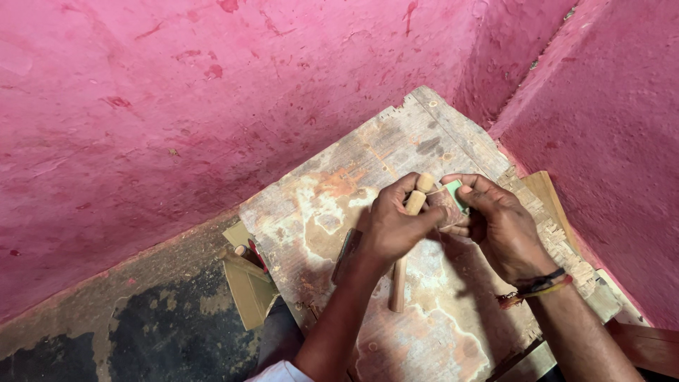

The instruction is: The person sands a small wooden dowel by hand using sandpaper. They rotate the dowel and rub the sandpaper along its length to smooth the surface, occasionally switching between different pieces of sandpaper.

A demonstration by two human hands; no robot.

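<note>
My left hand (391,225) grips a thin wooden stick (400,283) near its upper end; the stick runs down over a worn wooden board (318,212). My right hand (498,226) pinches a small folded piece of sandpaper with a green back (453,192) against the stick's rounded tip (424,182). Both hands meet above the middle of the board. A thread band sits on my right wrist (541,284).
Pink painted walls (177,106) close in at the left and right, meeting in a corner behind the board. A flat metal tool (346,255) lies on the board by my left wrist. Wooden pieces and cardboard (244,272) rest on the dark floor at the left.
</note>
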